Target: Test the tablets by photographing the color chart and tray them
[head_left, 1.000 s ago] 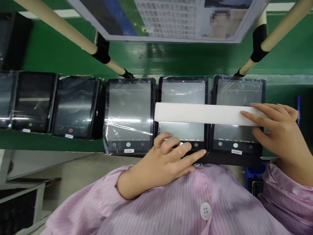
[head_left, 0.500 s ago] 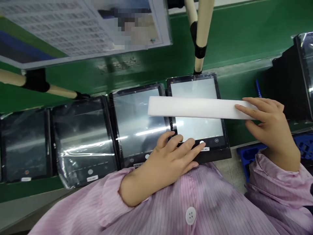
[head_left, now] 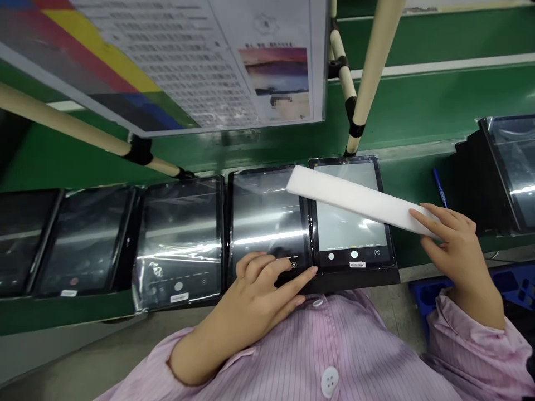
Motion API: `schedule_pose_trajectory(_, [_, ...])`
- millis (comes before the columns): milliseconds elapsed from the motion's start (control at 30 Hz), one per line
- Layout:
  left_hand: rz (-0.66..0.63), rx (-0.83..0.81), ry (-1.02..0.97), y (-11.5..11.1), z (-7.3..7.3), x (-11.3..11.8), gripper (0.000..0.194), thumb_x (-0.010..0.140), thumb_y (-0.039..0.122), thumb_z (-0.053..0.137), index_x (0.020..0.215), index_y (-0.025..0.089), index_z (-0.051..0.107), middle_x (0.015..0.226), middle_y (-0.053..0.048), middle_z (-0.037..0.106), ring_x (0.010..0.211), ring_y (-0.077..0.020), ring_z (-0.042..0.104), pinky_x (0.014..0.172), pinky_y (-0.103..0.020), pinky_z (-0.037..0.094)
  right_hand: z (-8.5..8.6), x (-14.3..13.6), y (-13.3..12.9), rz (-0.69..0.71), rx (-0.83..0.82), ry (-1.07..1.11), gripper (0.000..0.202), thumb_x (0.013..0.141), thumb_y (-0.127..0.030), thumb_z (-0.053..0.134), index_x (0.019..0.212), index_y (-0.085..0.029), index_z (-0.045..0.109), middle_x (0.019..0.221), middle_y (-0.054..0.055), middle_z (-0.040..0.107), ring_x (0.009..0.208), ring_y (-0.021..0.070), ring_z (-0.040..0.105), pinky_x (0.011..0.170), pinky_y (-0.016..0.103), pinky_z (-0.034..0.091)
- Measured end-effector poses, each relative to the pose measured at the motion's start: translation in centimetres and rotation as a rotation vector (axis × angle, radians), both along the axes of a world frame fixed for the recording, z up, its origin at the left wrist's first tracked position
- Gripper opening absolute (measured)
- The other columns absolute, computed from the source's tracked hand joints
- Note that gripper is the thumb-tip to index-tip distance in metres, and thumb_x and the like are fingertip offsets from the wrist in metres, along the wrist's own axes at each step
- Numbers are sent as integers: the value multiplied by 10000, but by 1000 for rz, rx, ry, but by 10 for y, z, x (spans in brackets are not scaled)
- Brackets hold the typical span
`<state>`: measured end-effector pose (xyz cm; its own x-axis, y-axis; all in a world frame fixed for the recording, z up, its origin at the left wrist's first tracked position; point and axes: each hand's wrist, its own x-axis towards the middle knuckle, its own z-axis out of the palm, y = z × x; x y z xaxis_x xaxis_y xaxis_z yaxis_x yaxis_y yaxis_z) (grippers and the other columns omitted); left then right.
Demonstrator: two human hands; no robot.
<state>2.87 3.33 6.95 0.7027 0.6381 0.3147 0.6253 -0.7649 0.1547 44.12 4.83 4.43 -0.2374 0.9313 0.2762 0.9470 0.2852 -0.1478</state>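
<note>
A long white foam strip [head_left: 355, 197] is pinched at its right end between the thumb and fingers of my right hand [head_left: 453, 236]. It slants above a tablet [head_left: 351, 228] with a lit pale screen and camera-style buttons along its lower edge. My left hand [head_left: 267, 287] has its fingers spread over the lower edge of the neighbouring tablet [head_left: 267, 217], whose screen is darker. The index fingertip is by the gap between these two tablets. Whether the left fingers press on the screen, I cannot tell.
More film-covered tablets [head_left: 179, 239] line the green bench [head_left: 426, 111] to the left. At right are a blue pen [head_left: 439, 188], a stack of black tablets [head_left: 480, 178] and a blue tray [head_left: 426, 295]. A printed chart [head_left: 175, 61] hangs from beige pipes [head_left: 376, 61].
My left hand has moved off the lit tablet's lower edge to the tablet on its left. The foam strip has tilted, its right end lower. The view has shifted.
</note>
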Motion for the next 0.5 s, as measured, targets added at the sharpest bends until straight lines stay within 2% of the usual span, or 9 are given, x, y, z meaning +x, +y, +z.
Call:
schedule_pose_trajectory(100, [-2, 8, -11, -3, 1, -2, 326, 1023, 250, 581, 1318, 278, 717, 1060, -95, 602, 1026, -265, 537, 918, -459, 492, -1, 1, -4, -16, 36, -4, 611, 950, -159, 577, 1502, -422, 549, 1393, 67, 674, 1218, 315, 668, 1011, 568, 484])
schedule_pose_trajectory(233, [-78, 44, -36, 2, 6, 8, 285, 1022, 239, 594, 1269, 249, 733, 1019, -86, 593, 1006, -252, 529, 900, -436, 490, 4, 8, -1, -41, 46, -26, 433, 948, -177, 591, 1339, -331, 695, 1372, 72, 690, 1238, 296, 656, 1050, 517, 441])
schedule_pose_trajectory(333, [-131, 37, -30, 9, 11, 20, 278, 1019, 233, 610, 1267, 251, 733, 989, -73, 598, 987, -237, 538, 904, -428, 505, 10, 17, 0, -54, 32, -62, 401, 954, -175, 587, 1310, -314, 710, 1366, 71, 696, 1245, 298, 647, 1047, 503, 424])
schedule_pose_trajectory(500, [-154, 14, -24, 24, 15, 37, 258, 1010, 197, 620, 1231, 231, 749, 958, -65, 581, 959, -223, 552, 902, -421, 524, 15, 31, -3, 3, 49, -97, 405, 956, -141, 615, 1324, -303, 670, 1350, 83, 695, 1199, 310, 658, 991, 480, 439])
